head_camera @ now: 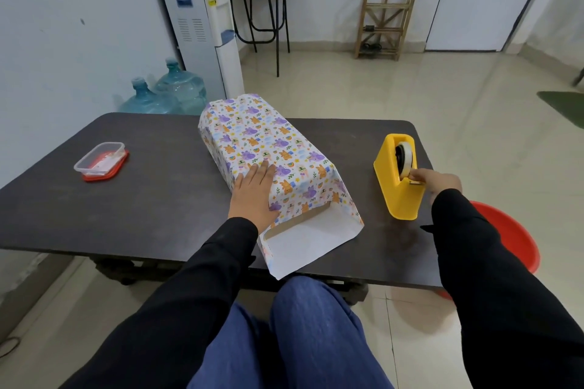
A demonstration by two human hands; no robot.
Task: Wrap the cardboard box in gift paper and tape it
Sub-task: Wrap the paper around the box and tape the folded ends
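The gift paper (252, 136), white with purple and orange animals, is folded around the cardboard box on the dark table (158, 193). At the near end a strip of the cardboard box (295, 220) shows, and the paper's white inside lies open toward me. My left hand (254, 196) lies flat on the near left of the wrapped top, fingers spread. To the right stands a yellow tape dispenser (398, 189) with a white tape roll (405, 156). My right hand (437, 181) pinches the tape end at the dispenser's cutter.
A clear plastic container on a red lid (101, 161) sits at the table's left. A red basin (505, 237) stands on the floor to the right. Beyond the table are water bottles (167, 91), a water dispenser (202, 25) and a wooden rack (385, 20).
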